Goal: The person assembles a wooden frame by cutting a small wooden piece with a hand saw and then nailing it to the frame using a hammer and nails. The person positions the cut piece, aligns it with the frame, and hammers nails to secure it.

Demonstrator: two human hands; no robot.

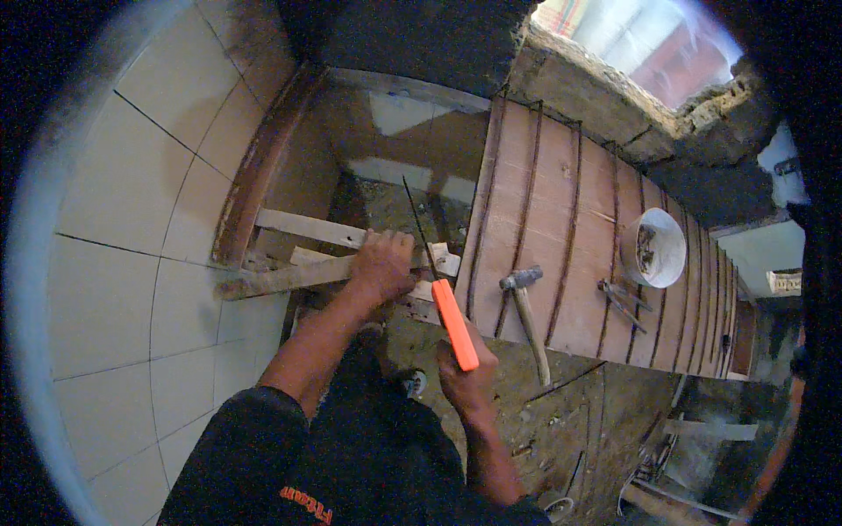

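Note:
My left hand (383, 266) is closed on a length of wood (289, 279) that reaches left to the tiled wall. In my right hand (467, 375) is a hand saw (453, 326) with an orange handle. Its thin dark blade points up and away, seen nearly edge-on, beside the right end of the wood. Whether the teeth touch the wood I cannot tell. Behind my left hand runs a pale wooden slat (307, 228), fixed across the opening.
To the right, steel bars cross a plywood panel (548, 228). On it lie a hammer (528, 320), pincers (624, 307) and a white bucket (654, 248). Tiled wall (114, 298) closes the left side; a rough opening (640, 53) shows far right. Debris covers the floor (553, 438).

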